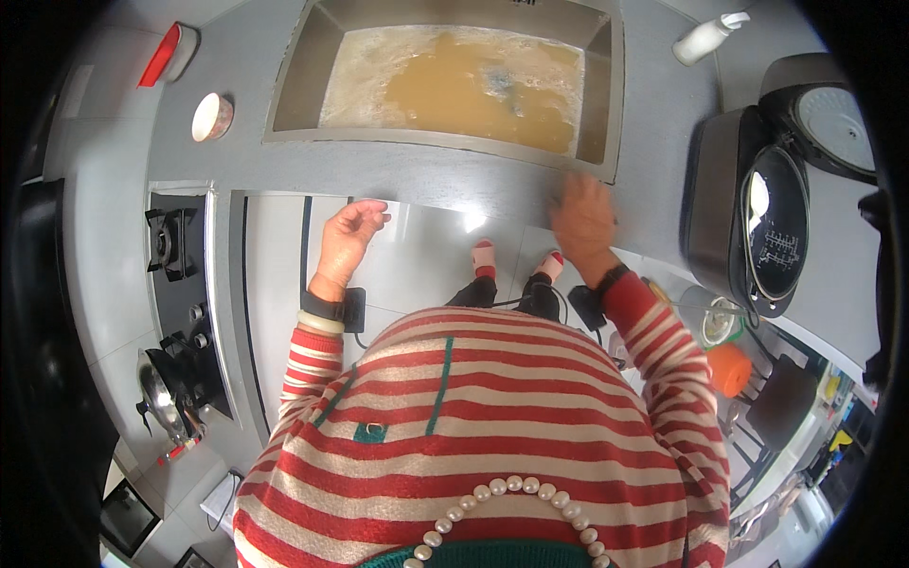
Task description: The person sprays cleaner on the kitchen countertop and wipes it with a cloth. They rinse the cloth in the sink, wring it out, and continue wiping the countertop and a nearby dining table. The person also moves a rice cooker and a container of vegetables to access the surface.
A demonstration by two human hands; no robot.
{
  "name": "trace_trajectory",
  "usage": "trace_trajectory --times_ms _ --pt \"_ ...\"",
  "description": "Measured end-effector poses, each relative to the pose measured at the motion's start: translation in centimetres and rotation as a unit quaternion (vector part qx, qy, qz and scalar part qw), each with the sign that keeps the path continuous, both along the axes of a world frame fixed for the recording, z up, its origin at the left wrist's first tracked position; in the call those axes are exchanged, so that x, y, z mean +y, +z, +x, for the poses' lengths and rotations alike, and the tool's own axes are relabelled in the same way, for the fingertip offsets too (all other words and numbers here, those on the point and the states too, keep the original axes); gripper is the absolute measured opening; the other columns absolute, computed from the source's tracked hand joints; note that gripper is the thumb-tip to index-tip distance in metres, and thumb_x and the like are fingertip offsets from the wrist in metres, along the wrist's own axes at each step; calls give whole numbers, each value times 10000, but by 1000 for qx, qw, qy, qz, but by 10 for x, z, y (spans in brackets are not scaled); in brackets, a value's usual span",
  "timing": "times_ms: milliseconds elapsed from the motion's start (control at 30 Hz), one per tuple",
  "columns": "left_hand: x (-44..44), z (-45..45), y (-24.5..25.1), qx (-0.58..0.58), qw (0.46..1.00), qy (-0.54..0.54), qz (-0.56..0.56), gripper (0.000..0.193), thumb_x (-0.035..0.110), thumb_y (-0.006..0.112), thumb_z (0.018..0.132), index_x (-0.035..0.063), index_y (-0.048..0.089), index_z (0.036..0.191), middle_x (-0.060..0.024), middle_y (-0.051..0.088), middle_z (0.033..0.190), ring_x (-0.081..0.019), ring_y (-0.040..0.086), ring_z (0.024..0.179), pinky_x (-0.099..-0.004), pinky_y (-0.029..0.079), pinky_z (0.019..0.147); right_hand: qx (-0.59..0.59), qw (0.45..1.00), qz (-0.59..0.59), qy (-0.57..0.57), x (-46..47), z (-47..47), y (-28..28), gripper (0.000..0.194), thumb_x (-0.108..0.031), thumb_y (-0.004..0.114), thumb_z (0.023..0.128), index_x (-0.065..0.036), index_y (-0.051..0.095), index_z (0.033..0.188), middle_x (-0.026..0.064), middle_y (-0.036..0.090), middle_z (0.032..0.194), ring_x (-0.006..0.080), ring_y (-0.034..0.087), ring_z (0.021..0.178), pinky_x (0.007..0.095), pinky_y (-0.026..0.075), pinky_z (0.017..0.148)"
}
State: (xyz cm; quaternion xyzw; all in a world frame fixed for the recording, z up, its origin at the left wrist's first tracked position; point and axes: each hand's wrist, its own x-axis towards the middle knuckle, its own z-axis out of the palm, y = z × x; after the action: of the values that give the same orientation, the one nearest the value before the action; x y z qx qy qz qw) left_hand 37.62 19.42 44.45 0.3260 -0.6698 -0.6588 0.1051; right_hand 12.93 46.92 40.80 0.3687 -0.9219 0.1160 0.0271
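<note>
A steel sink (454, 85) set in the grey countertop (398, 167) holds murky brown water with foam; a dark bluish thing shows faintly in it. Over the counter's front edge, just below the sink's right front corner, is my right hand (584, 216), blurred, palm down; whether it holds or touches anything cannot be told. My left hand (353, 233) hangs in the air before the counter's edge, left of centre, its fingers loosely curled and nothing visible in them. Each wrist bears a dark strap, and a pale bangle sits on the left one.
Left on the counter stand a small bowl (211, 117) and a red and white container (169, 55). A white pump bottle (710, 39) is at the back right, near an open rice cooker (749, 213). A gas hob (186, 284) with a pan lies left.
</note>
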Motion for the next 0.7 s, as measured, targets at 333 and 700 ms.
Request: trace_trajectory --times_ms 333,700 --pt "11 -1 11 26 999 19 20 151 8 609 916 2 664 1057 -57 685 994 -160 662 913 -276 520 823 -380 865 -188 269 -126 21 41 451 -219 676 775 -18 589 1169 153 597 1109 313 575 1040 389 479 891" --pt "46 -34 34 25 976 -197 85 196 9 594 922 -29 623 1112 -106 668 1073 -194 654 971 -303 528 862 -531 754 -374 -103 162 50 153 450 -142 635 902 0 527 1315 35 630 1127 108 572 991 257 469 877"
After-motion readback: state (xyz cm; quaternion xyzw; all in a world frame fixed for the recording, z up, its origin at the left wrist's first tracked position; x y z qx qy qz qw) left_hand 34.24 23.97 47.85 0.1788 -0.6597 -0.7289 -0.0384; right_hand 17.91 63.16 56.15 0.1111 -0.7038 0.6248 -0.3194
